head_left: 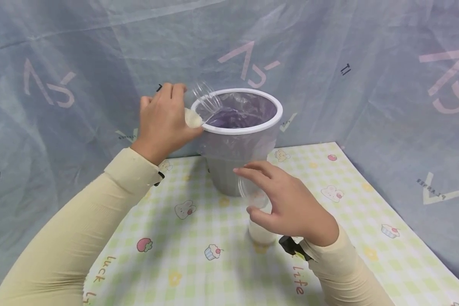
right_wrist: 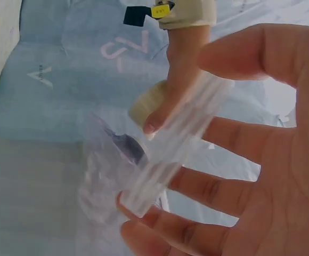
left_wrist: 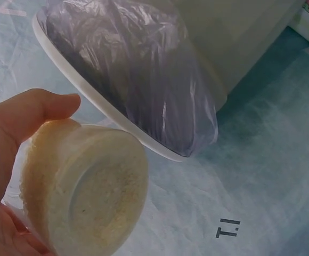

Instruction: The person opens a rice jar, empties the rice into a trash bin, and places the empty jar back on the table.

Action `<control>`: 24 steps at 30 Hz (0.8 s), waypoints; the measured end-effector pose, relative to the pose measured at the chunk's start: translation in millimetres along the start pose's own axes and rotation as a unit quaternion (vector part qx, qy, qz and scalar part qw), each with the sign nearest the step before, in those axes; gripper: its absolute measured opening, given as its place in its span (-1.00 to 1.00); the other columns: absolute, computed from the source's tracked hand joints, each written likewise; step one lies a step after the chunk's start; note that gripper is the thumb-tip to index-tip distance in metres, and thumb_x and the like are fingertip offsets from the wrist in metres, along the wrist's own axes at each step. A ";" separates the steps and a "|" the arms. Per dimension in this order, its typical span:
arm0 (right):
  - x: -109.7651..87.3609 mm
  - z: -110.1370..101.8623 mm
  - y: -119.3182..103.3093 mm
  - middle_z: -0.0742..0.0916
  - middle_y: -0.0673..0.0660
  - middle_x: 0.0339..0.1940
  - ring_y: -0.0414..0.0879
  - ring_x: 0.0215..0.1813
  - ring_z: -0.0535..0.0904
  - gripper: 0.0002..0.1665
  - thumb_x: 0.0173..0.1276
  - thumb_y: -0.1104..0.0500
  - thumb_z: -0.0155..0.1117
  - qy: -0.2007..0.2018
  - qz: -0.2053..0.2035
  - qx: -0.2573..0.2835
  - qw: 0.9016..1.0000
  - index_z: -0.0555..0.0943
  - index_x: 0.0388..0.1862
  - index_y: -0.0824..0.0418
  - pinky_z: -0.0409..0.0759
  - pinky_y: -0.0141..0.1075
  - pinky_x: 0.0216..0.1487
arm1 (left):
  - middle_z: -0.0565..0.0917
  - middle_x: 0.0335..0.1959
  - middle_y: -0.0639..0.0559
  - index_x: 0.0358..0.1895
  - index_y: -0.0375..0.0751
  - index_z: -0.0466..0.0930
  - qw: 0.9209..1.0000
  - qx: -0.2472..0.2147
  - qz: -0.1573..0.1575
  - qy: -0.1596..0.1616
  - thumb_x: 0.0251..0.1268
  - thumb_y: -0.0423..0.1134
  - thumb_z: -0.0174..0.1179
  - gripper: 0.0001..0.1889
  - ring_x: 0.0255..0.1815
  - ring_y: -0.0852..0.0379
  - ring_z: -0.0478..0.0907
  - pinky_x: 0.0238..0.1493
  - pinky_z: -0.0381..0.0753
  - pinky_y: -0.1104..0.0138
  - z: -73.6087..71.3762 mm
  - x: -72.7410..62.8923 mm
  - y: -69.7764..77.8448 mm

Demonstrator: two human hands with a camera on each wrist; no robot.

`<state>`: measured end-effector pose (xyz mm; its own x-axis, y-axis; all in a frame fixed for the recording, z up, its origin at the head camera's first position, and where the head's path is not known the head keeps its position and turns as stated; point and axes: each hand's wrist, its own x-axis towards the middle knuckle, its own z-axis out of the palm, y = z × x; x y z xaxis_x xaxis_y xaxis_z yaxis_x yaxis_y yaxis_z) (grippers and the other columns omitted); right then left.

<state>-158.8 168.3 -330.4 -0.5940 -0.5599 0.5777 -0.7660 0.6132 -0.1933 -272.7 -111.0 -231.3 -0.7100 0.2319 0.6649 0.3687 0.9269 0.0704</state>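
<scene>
Over the left rim of the bin [head_left: 277, 117], my left hand [head_left: 164, 119] grips a clear plastic jar [head_left: 208, 98]. Cream-coloured, grainy stuff shows through its base in the left wrist view. The jar leans sideways, its mouth end toward the bin's opening. My right hand [head_left: 294, 199] holds a clear, ridged round plastic piece [right_wrist: 178, 144], like a lid, between thumb and fingers. Below that hand stands a whitish, see-through container [head_left: 262, 233] on the table, its upper part partly hidden behind the fingers and the clear piece.
A thin purple bag [left_wrist: 128, 64] lines the white-rimmed bin, which stands at the back of the table. Green-checked cloth [head_left: 157, 272] with cartoon prints covers the table. Blue-grey fabric [head_left: 111, 55] hangs behind and along the right side.
</scene>
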 end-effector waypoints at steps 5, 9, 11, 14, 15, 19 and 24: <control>1.1 18.8 -7.1 0.51 -0.05 0.42 -0.17 0.21 0.57 -0.11 0.24 -0.11 0.39 -0.077 -0.008 -0.002 0.997 0.35 0.57 -0.21 0.65 -0.17 0.03 | 0.56 0.10 -0.17 0.35 -0.24 0.42 1.000 0.000 -0.003 0.001 -0.08 0.01 0.43 -0.16 -0.06 -0.15 0.55 0.04 0.32 -0.09 2.8 1.2 -1.8; 3.6 40.5 -12.6 0.53 -0.01 0.38 -0.17 0.13 0.61 -0.11 0.25 -0.16 0.42 -0.140 -0.013 -0.008 0.990 0.35 0.56 -0.18 0.65 -0.14 0.03 | 0.56 0.11 -0.17 0.36 -0.23 0.41 1.000 0.002 -0.008 -0.002 -0.06 0.01 0.41 -0.17 -0.06 -0.15 0.54 0.03 0.32 -0.09 4.1 1.9 -3.8; 4.7 52.3 -13.2 0.56 0.01 0.32 -0.17 0.02 0.63 -0.11 0.22 -0.17 0.45 -0.154 -0.023 -0.026 0.987 0.38 0.53 -0.11 0.65 -0.15 -0.05 | 0.56 0.12 -0.18 0.37 -0.23 0.41 1.000 0.003 -0.010 -0.004 -0.07 0.02 0.42 -0.16 -0.04 -0.15 0.54 0.04 0.32 -0.09 4.4 2.7 -4.2; 5.7 73.1 -12.6 0.62 0.00 0.19 -0.18 -0.09 0.60 -0.10 0.14 -0.16 0.51 -0.167 -0.045 -0.051 0.984 0.45 0.47 -0.03 0.63 -0.21 -0.13 | 0.55 0.15 -0.18 0.39 -0.22 0.39 1.000 0.004 -0.014 -0.009 -0.06 0.03 0.43 -0.14 -0.01 -0.15 0.54 0.05 0.31 -0.10 4.3 3.1 -4.7; 5.3 80.7 -12.4 0.63 0.00 0.15 -0.18 -0.13 0.60 -0.10 0.12 -0.15 0.53 -0.174 -0.049 -0.060 0.982 0.47 0.44 0.00 0.62 -0.23 -0.15 | 0.55 0.16 -0.18 0.40 -0.22 0.39 1.000 0.004 -0.016 -0.011 -0.06 0.04 0.43 -0.13 0.00 -0.15 0.54 0.05 0.31 -0.10 4.1 3.0 -4.8; 0.4 108.6 -12.3 0.70 -0.05 -0.03 -0.13 -0.23 0.61 -0.16 -0.01 -0.19 0.60 -0.210 -0.054 -0.122 0.969 0.60 0.28 0.00 0.60 -0.25 -0.20 | 0.55 0.18 -0.18 0.40 -0.22 0.39 1.000 0.004 -0.019 -0.011 -0.06 0.06 0.45 -0.11 0.03 -0.15 0.55 0.05 0.31 -0.10 4.5 2.7 -5.5; -6.3 129.7 -15.3 0.70 -0.09 -0.30 -0.07 -0.37 0.57 -0.27 -0.16 -0.35 0.61 -0.204 -0.057 -0.241 0.947 0.67 0.00 -0.08 0.49 -0.18 -0.24 | 0.55 0.18 -0.19 0.40 -0.23 0.39 1.000 0.004 -0.018 -0.008 -0.06 0.07 0.45 -0.11 0.02 -0.15 0.55 0.04 0.31 -0.10 5.2 2.1 -6.2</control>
<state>-175.2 90.1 -433.9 -0.6359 -0.7458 0.1986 -0.6876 0.6643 0.2932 -279.6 -114.7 -234.2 -0.7321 0.2035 0.6501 0.3386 0.9368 0.0880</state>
